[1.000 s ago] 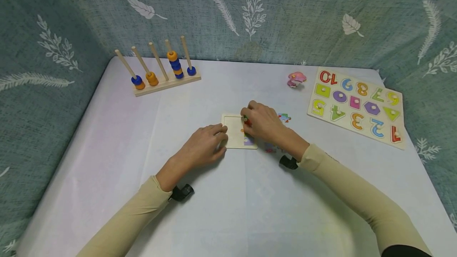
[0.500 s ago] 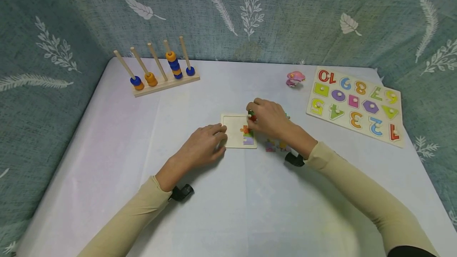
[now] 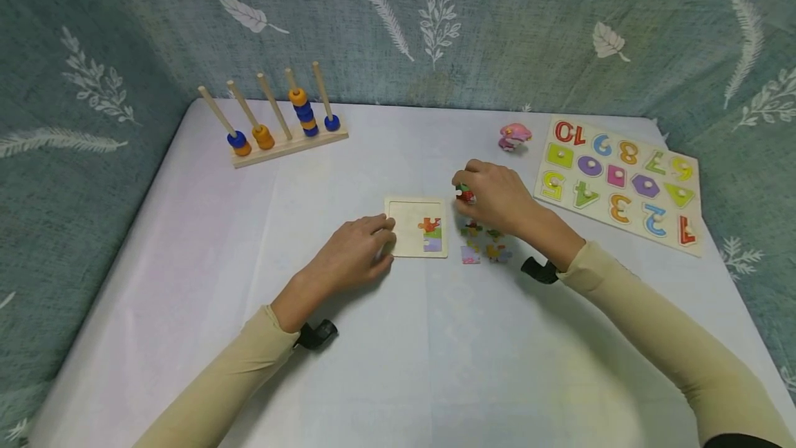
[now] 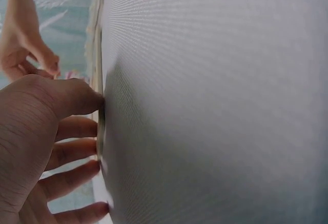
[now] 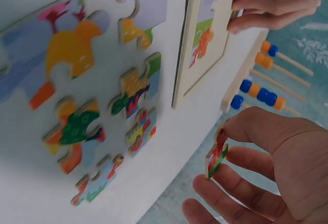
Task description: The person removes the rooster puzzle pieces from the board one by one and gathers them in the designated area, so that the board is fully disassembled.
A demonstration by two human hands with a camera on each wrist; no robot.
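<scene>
My right hand (image 3: 497, 196) pinches a small red and green jigsaw piece (image 5: 217, 157) between thumb and fingers, raised to the right of a square wooden puzzle tray (image 3: 403, 230). The tray has a few joined pieces (image 3: 432, 234) along its right side, orange, green and lilac. At the tray's left edge rests my left hand (image 3: 356, 249), its fingers loosely extended; in the left wrist view the thumb (image 4: 84, 98) and fingertips touch that edge. Several loose jigsaw pieces (image 5: 79, 126) lie right of the tray, partly below my right hand in the head view.
A wooden peg stand (image 3: 292, 148) with blue and orange rings stands at the back left. Toward the back right lie a pink toy figure (image 3: 515, 137) and a number-and-shape board (image 3: 622, 185). A patterned cloth (image 3: 385, 26) hangs behind the white-covered table.
My right hand has moved right and slightly back, away from the tray, with the jigsaw piece still pinched. More of the tray and loose pieces shows. My left hand has stayed put.
</scene>
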